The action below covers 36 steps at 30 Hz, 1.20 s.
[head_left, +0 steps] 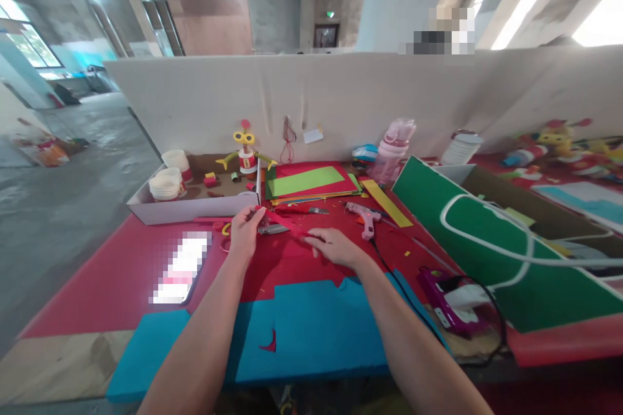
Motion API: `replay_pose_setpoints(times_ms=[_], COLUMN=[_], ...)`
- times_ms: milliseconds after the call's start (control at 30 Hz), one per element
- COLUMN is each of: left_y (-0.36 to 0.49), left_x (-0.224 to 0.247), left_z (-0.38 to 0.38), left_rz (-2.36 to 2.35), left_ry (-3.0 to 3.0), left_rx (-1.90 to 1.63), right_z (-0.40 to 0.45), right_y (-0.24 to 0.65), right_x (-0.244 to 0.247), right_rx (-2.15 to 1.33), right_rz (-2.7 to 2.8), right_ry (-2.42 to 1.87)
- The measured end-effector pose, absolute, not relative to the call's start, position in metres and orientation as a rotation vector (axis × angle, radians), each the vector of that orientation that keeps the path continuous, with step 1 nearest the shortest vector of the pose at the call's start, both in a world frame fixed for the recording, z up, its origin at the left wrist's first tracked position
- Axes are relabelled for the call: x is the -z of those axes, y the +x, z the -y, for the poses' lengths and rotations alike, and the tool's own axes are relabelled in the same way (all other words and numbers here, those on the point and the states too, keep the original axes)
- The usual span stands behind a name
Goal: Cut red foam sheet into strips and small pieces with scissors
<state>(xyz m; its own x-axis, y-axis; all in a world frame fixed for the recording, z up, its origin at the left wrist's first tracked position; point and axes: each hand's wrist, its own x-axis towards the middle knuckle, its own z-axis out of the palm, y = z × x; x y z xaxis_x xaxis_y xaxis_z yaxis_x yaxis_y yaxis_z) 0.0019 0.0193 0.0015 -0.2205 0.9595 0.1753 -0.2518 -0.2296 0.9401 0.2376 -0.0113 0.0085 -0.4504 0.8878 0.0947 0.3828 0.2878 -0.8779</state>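
A narrow red strip (285,222) stretches between my two hands above the red table cover. My left hand (247,224) pinches its left end, close to the front wall of the white box. The fingers of my right hand (328,245) are closed around the strip's right end. Behind the strip lie a cutter knife (318,211) and a grey metal tool (273,229). A pink glue gun (365,217) rests to the right of my right hand. Blue foam sheets (321,331) lie under my forearms, with a small red scrap (269,341) on them.
A white box (195,213) with cups and a yellow-headed figure (244,142) stands back left. Coloured sheets (306,181) lie behind my hands. A phone (180,269) is at left; a purple power strip (452,305), cables and a green board (487,240) are at right.
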Motion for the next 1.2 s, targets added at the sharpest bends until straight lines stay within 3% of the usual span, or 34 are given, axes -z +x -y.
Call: replay_pose_setpoints(times_ms=[100, 200, 400, 633, 1200], left_y=[0.008, 0.015, 0.021, 0.021, 0.018], left_x=[-0.002, -0.001, 0.002, 0.004, -0.002], left_z=[-0.017, -0.013, -0.012, -0.013, -0.012], left_rz=[-1.016, -1.053, -1.054, -1.043, -1.006], left_ry=[1.037, 1.083, 1.134, 1.130, 1.116], left_rx=[-1.692, -1.694, -1.679, -1.670, -1.654], right_z=[0.005, 0.004, 0.007, 0.010, -0.003], right_y=[0.245, 0.220, 0.164, 0.166, 0.175], right_x=[-0.019, -0.026, -0.009, 0.003, 0.005], right_rx=[-0.559, -0.297, -0.276, -0.278, -0.876], right_rz=[1.913, 1.875, 1.821, 1.796, 1.548], right_ry=[-1.422, -1.308, -1.125, -1.149, -1.028])
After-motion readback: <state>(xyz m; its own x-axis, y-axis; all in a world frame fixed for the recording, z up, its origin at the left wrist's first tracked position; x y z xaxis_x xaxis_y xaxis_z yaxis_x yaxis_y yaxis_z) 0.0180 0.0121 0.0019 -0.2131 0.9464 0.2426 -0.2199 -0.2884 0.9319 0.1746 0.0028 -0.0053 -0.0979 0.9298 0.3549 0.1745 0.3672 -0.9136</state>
